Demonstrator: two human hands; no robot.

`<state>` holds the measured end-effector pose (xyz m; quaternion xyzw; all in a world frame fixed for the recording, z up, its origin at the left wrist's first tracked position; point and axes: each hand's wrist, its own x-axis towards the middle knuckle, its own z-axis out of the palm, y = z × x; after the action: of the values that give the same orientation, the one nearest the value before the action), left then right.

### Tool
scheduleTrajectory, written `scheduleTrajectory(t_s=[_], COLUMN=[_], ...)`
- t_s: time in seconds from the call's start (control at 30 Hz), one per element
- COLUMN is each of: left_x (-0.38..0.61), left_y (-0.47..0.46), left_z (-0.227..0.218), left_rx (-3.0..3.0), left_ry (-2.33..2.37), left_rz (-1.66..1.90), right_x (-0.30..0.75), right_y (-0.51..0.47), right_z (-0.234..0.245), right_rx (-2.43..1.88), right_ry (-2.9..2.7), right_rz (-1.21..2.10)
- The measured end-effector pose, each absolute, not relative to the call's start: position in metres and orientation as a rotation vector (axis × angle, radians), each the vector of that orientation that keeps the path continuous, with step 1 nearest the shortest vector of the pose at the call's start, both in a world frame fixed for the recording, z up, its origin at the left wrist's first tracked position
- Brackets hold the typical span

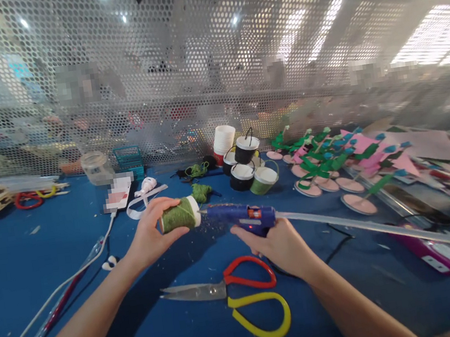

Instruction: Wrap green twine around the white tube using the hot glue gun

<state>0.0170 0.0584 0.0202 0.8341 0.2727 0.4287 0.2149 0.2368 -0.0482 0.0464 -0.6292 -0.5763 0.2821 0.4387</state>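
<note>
My left hand [154,227] grips a small paper cup wrapped in green yarn [178,215], tipped on its side with its white rim to the right. In my right hand [282,238] is a blue glue gun [235,214], its nozzle at the cup's rim; whether they touch I cannot tell. A long translucent glue stick [340,222] runs out of the gun's back to the right. Below both hands lie scissors [216,290] with one red and one yellow handle. Just behind the cup sits a bundle of green yarn [202,192].
Several yarn-wrapped cups [242,176] and a stack of white cups [224,138] stand at the back. Pink discs with green stems [320,170] crowd the right. At left are a phone [119,192] on a cable, white ribbon [145,193] and a clear jar [98,167]. Perforated metal panel [179,75] rises behind.
</note>
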Motion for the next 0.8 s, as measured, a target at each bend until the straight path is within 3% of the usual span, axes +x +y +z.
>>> scheduleTrajectory(t_s=[0.27, 0.4, 0.63, 0.73, 0.8], left_x=[0.016, 0.016, 0.016, 0.017, 0.018], left_y=[0.053, 0.051, 0.047, 0.045, 0.042], left_z=[0.025, 0.028, 0.033, 0.036, 0.038], left_rx=[2.563, 2.639, 2.713, 2.735, 2.758], left_ry=[0.77, 0.72, 0.593, 0.541, 0.501], left_rz=[1.168, 1.178, 1.155, 1.15, 1.132], right_x=[0.266, 0.277, 0.28, 0.273, 0.265], right_y=[-0.02, -0.007, -0.001, -0.005, -0.007], right_z=[0.03, 0.01, -0.001, 0.011, 0.023], right_rx=[-1.532, -1.826, -2.088, -1.967, -1.748], right_ry=[-1.076, -1.241, -1.317, -1.442, -1.554], right_rz=[0.771, 0.769, 0.483, 0.322, 0.404])
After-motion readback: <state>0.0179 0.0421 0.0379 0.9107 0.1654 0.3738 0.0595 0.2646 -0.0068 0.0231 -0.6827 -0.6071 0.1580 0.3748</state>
